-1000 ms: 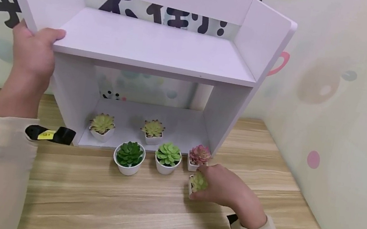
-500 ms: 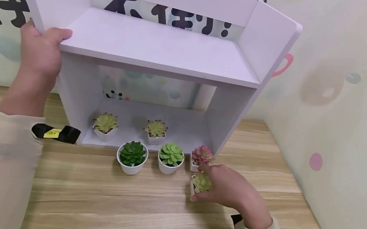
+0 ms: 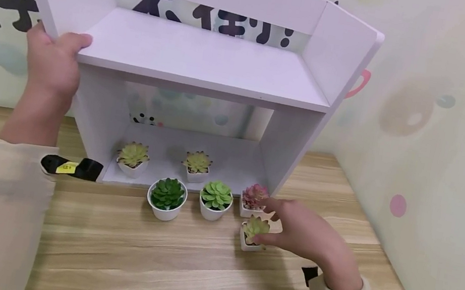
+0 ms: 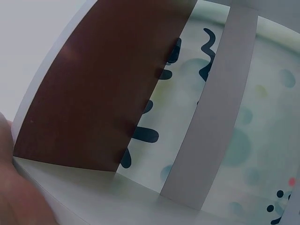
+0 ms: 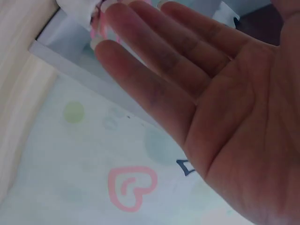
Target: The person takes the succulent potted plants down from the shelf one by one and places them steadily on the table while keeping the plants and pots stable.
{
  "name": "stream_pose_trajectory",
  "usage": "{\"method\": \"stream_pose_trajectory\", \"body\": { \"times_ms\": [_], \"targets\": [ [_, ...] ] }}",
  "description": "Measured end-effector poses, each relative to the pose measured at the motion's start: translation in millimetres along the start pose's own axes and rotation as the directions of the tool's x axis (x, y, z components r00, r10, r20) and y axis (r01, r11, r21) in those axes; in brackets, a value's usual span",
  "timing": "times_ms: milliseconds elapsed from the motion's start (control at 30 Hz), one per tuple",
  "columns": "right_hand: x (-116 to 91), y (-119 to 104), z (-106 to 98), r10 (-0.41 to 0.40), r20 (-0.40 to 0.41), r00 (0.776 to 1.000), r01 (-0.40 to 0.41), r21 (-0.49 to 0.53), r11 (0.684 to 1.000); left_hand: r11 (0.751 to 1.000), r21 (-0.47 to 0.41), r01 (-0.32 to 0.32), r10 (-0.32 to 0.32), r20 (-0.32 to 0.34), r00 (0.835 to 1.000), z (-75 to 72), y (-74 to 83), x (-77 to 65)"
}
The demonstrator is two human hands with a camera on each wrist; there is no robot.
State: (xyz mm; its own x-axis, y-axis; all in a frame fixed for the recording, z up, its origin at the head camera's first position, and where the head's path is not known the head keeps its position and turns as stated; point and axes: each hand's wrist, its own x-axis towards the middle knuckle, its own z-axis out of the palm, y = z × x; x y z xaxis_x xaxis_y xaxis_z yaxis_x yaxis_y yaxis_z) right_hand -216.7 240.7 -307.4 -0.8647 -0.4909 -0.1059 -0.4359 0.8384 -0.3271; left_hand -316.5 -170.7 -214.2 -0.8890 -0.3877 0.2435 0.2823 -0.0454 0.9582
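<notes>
My left hand (image 3: pixel 55 63) grips the left side of a white two-tier shelf unit (image 3: pixel 197 82), thumb over the middle board, other fingers hidden behind the side panel. The left wrist view shows part of that hand beside the shelf boards. My right hand (image 3: pixel 303 228) is spread, its thumb at the leaves of a pale green potted succulent (image 3: pixel 255 228) in a square white pot on the table. Its fingertips are near a red potted succulent (image 3: pixel 254 196) just behind. In the right wrist view the fingers (image 5: pixel 154 91) are straight.
A dark green potted succulent (image 3: pixel 167 195) and a bright green one (image 3: pixel 216 196) stand in front of the shelf. Two yellow-green succulents, one left (image 3: pixel 133 155) and one central (image 3: pixel 197 164), sit on its lower board. A wall (image 3: pixel 448 147) borders the wooden table (image 3: pixel 129 260) on the right.
My right hand has let go of the pale green potted succulent, its fingers spreading and moving right. The left hand keeps its grip on the shelf unit. The view has shifted slightly.
</notes>
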Motion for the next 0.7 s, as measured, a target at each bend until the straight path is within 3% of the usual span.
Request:
{"method": "stream_pose_trajectory", "body": {
  "times_ms": [200,367,700],
  "targets": [
    [-3.1,3.4,-11.6,-0.024,-0.016,1.0,0.024,-0.02,1.0,1.0,-0.027,0.0,0.0,0.007,1.0,-0.5,0.4,0.1],
    [1.3,1.4,-18.2,-0.105,-0.025,0.994,0.104,-0.026,0.994,0.999,-0.035,0.011,-0.01,0.013,1.0,-1.1,1.7,0.1],
    [27.2,-17.0,-26.6,-0.272,-0.045,0.961,0.271,-0.039,0.962,1.0,-0.025,-0.011,0.012,0.022,1.0,-0.7,1.1,-0.9]
  ]
}}
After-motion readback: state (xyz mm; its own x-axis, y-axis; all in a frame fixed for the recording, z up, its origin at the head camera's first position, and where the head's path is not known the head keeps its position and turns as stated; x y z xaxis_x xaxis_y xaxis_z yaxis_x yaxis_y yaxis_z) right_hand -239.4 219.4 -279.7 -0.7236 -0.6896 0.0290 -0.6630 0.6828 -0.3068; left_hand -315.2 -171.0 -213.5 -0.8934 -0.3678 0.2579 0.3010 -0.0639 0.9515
